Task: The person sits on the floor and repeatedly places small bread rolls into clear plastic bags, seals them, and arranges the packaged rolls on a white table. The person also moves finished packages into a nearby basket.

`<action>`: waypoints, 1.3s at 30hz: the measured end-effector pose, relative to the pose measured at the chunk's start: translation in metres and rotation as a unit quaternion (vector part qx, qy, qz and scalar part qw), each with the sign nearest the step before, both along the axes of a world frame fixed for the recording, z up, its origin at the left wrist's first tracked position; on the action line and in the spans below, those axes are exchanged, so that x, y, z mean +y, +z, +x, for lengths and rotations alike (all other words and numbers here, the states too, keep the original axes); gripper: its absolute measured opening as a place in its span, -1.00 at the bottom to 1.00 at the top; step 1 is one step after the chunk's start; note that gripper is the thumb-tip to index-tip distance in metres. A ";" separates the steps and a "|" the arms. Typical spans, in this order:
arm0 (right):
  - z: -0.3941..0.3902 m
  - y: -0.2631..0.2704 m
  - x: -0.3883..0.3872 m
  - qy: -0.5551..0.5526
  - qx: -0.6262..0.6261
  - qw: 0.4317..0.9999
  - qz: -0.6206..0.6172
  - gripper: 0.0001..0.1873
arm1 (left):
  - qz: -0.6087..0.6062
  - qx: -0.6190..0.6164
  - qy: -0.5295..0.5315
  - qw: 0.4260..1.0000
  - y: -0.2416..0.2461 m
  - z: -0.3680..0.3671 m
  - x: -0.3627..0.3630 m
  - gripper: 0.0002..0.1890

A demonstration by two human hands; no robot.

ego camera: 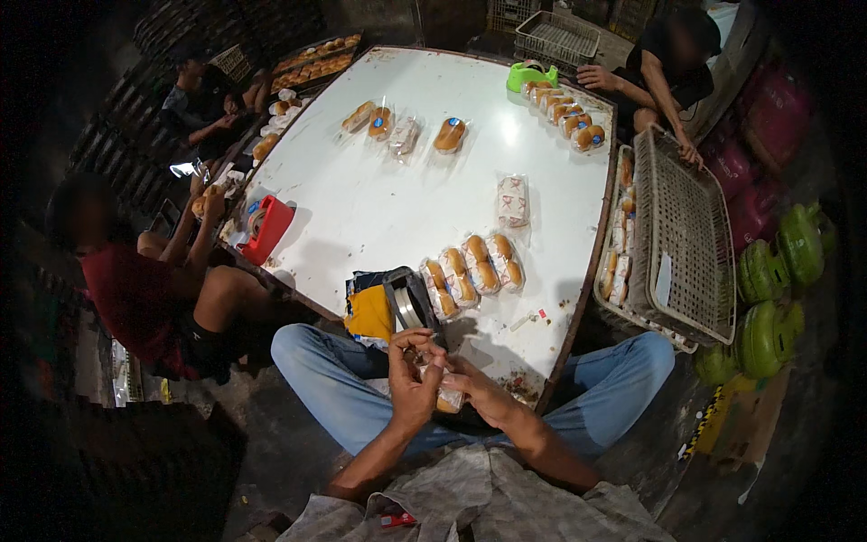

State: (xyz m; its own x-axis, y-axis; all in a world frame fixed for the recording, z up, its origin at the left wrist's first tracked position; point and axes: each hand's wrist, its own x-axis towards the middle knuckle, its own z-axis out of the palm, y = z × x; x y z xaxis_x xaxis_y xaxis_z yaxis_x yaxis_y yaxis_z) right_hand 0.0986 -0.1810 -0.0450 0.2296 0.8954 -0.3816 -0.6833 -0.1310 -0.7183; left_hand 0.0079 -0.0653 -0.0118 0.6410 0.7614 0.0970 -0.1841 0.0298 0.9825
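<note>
Low in front of me, my left hand and my right hand hold a wrapped bread roll between them. My left fingers are raised and pinched near its upper end. My right fingers press its side, and the hands hide much of it. Just beyond my left hand stands a dark tape dispenser with a roll of clear tape. A yellow and dark cloth or bag lies against its left side. A row of several packed bread rolls sits to the dispenser's right on the white table.
Further off lie a printed packet and several packed rolls. Red and green tape dispensers stand near the edges. At right, a person's hand touches a tilted plastic crate. Two people sit at left; green gas cylinders stand right.
</note>
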 end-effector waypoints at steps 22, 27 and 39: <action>0.065 -0.049 0.027 0.112 -0.589 0.789 -0.130 -0.71 | 0.229 0.214 -0.106 0.944 0.012 -0.021 0.063 -0.23; 0.090 0.024 0.011 0.109 -0.396 0.910 0.053 -0.59 | 0.295 0.272 -0.209 0.892 0.017 -0.004 0.052 -0.17; 0.120 -0.001 0.001 -0.046 -0.218 0.970 0.096 -0.29 | -0.184 -0.046 -0.195 0.962 0.023 0.078 0.036 -0.44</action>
State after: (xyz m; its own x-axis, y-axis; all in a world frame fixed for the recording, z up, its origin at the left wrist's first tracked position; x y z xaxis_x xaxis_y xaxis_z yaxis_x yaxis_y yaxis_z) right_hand 0.2183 -0.1797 -0.0463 0.4145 0.9082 -0.0586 -0.3112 0.0809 -0.9469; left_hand 0.0863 -0.0298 0.0109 0.8862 0.4589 -0.0636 -0.1743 0.4574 0.8720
